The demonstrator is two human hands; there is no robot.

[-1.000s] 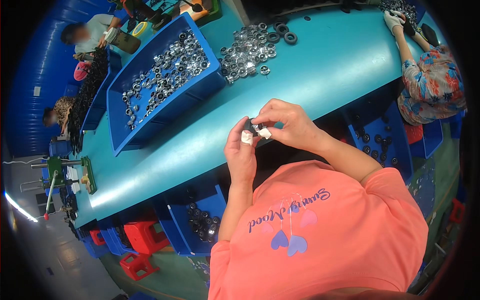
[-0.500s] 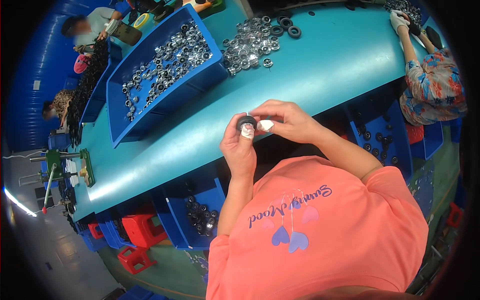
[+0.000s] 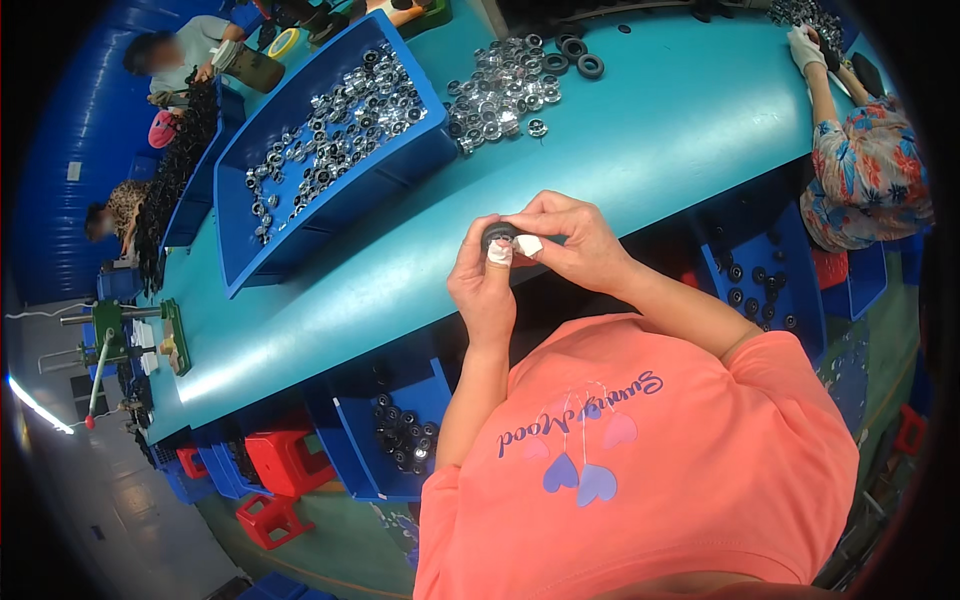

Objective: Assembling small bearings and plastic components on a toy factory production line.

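Observation:
A small black toy-like tyre is held between both my hands, just over the near edge of the table. My left hand wraps round its left side, with the thumb pressed on the front face. From the right, my right hand grips it, the fingers at the tyre's top edge and the thumb at its lower right. White tape covers both thumbs. A bit of shiny wheel hub seems to show inside the tyre, though the thumbs mostly hide it.
On the teal table, chrome wheel hubs lie heaped beside loose black tyres. A blue bin at left holds more hubs. Lower bins contain finished-looking wheels. Co-workers sit far left and right; a green hand press stands left.
My hands have shifted slightly right with the tyre. The tyre has tilted, its front face showing less, and my right fingers have come onto its top edge.

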